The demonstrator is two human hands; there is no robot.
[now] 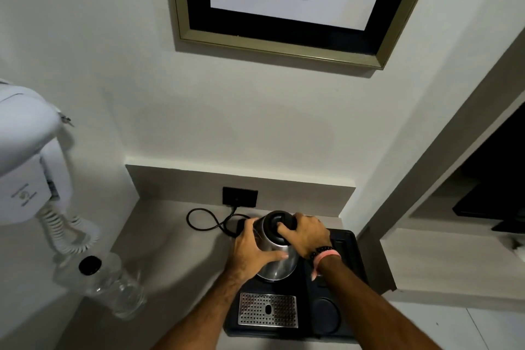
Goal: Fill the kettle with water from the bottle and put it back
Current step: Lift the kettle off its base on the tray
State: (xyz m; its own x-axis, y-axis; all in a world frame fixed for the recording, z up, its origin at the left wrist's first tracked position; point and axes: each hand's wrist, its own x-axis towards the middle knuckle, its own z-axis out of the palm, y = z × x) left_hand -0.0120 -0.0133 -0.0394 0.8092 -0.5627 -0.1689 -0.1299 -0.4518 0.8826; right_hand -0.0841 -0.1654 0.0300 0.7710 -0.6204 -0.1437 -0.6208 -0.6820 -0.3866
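A steel kettle (277, 263) with a black lid (279, 223) stands on the black tray (345, 324) on the counter. My left hand (251, 250) wraps around the kettle's left side. My right hand (308, 233) rests on top of it, fingers curled over the lid and the handle area. A clear plastic water bottle (113, 283) with a black cap stands upright at the counter's left, apart from both hands.
The tray holds a perforated metal drip grate (268, 310) and a round recess (325, 314). A black cord (204, 221) loops to a wall socket (240, 196). A wall-mounted hair dryer (27, 156) hangs left. A framed picture (287, 3) hangs above.
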